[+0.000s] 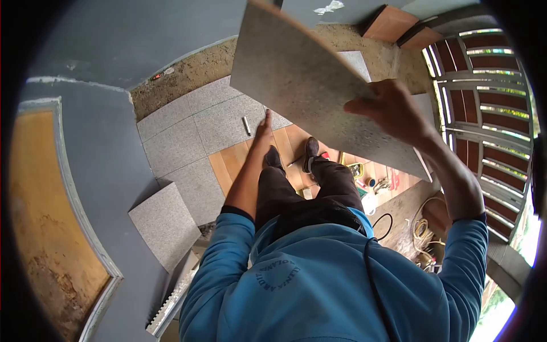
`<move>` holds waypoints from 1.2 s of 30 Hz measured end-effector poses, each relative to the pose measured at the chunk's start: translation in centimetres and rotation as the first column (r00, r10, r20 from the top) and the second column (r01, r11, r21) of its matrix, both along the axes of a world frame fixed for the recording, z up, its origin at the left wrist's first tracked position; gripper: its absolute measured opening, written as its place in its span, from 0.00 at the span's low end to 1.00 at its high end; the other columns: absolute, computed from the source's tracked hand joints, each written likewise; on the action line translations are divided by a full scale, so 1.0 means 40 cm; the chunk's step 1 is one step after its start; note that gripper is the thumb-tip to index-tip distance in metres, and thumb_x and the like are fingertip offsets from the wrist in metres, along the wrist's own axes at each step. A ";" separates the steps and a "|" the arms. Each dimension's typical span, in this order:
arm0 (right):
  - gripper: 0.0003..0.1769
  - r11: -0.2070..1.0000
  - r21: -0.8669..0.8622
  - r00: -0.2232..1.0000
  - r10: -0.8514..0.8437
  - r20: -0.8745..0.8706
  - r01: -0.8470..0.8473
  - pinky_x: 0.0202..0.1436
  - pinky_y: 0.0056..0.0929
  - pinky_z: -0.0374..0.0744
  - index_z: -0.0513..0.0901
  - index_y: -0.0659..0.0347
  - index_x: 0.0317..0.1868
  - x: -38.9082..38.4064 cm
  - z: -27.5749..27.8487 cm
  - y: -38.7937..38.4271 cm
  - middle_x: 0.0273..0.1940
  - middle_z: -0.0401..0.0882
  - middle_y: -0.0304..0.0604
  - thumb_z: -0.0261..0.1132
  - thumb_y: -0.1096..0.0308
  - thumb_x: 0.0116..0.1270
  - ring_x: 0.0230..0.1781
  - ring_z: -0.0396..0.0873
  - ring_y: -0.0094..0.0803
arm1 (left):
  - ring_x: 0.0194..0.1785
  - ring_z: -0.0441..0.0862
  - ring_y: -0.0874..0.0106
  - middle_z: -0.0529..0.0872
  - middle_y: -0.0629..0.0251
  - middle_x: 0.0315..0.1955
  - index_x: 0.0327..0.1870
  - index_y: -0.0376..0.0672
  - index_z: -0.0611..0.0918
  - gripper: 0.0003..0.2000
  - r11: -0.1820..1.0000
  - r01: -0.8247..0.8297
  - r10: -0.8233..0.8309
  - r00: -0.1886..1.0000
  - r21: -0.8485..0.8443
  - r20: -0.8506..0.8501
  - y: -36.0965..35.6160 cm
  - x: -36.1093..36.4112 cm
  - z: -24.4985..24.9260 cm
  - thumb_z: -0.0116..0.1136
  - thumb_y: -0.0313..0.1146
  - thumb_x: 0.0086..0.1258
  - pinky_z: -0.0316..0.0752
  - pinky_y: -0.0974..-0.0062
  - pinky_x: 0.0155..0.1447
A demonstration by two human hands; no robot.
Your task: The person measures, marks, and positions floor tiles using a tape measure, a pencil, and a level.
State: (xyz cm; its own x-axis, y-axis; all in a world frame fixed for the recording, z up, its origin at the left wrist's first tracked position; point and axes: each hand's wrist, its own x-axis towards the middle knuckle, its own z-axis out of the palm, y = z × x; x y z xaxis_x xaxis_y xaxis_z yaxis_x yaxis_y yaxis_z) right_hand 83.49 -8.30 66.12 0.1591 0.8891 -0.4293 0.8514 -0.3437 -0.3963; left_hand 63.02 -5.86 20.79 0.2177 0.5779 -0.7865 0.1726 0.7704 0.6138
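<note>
A large grey speckled floor tile (pixel 302 74) is raised and tilted in front of me, hiding part of the floor behind it. My right hand (pixel 393 111) is closed on its upper right edge, thumb lying across the broad face. Stretched upward, my left hand (pixel 264 128) shows edge-on, its fingertips right at the tile's lower edge; the hand is open. Just left of those fingers, a small pale cylindrical stick (pixel 247 126) lies on the laid grey tiles (pixel 171 142). My shoes stand on brown wood-look flooring (pixel 231 162).
Another grey tile (pixel 165 225) leans by the left wall, above a notched trowel (pixel 171 305). Right of my feet lie a yellow container (pixel 356 170) and small tools. A coiled hose (pixel 421 233) is farther right, near a slatted railing (pixel 478 114). Bare rough ground (pixel 188 77) borders the far wall.
</note>
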 end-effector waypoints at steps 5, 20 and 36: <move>0.21 0.992 0.094 0.977 -0.066 -0.203 0.087 0.36 0.30 0.80 0.89 0.66 0.38 0.065 0.032 0.052 0.30 0.87 0.45 0.74 0.53 0.56 0.28 0.84 0.28 | 0.73 0.63 0.58 0.59 0.57 0.73 0.79 0.47 0.46 0.57 0.948 -0.245 0.315 0.812 -0.201 0.491 -0.008 0.096 -0.004 0.56 0.75 0.57 0.62 0.50 0.69; 0.28 0.816 0.196 0.766 -0.387 -0.513 0.544 0.35 0.26 0.79 0.86 0.68 0.43 0.519 -0.463 0.225 0.31 0.85 0.42 0.77 0.52 0.51 0.27 0.82 0.27 | 0.40 0.69 0.79 0.78 0.71 0.37 0.50 0.40 0.78 0.17 0.681 -0.508 0.492 0.851 0.527 0.184 0.152 -0.110 0.129 0.68 0.40 0.67 0.65 0.79 0.44; 0.28 0.895 0.070 0.892 -0.428 -0.149 0.441 0.47 0.42 0.78 0.84 0.67 0.38 0.677 -0.919 0.271 0.35 0.85 0.60 0.66 0.45 0.56 0.39 0.84 0.51 | 0.63 0.76 0.64 0.79 0.48 0.60 0.68 0.30 0.70 0.28 0.852 -0.387 0.479 0.848 0.354 -0.226 0.091 -0.033 0.103 0.62 0.35 0.71 0.65 0.70 0.68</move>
State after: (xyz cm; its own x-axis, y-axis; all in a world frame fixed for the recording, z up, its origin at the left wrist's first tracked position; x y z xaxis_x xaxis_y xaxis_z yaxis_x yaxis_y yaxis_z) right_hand 110.56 2.54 29.36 0.4894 0.7826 -0.3847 0.5664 -0.6207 -0.5422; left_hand 61.71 -2.22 24.92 -0.3239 0.7634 -0.5588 0.0704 0.6085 0.7904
